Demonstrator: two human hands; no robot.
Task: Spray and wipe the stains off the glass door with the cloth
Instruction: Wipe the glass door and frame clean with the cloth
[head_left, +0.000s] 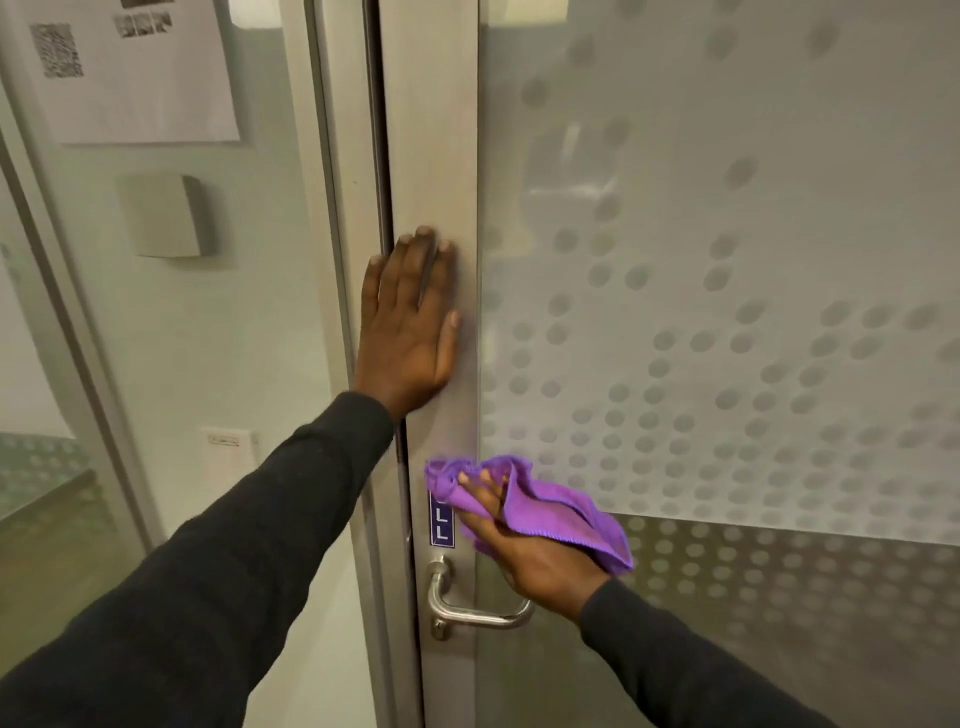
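1. Farthest left, a glass panel stands beside a pale wall, with a dotted frosted band low on it.
2. High on the wall hangs a sheet of paper printed with a QR code; the print is too blurred to read.
3. Below the paper a grey box is fixed to the wall, and lower still sits a small white plate.
4. Right of the wall runs the metal door frame, with a dark gap between it and the door.
5. A black left sleeve reaches up from the near left corner.
6. Its left hand lies flat with straight fingers pressed on the door's metal stile, across the gap, holding nothing.
7. Lower on the stile is a blue label showing "LL", its top covered by the cloth.
8. Just under the label a steel lever handle points right.
9. The purple cloth is bunched against the door just above the handle, where stile meets glass.
10. The right hand grips the cloth, fingertips showing among its folds, with loose cloth hanging over the hand's right side.
11. The right sleeve is black as well.
12. To the right spreads the glass door, frosted and patterned with dots, with a darker dotted band lower down.
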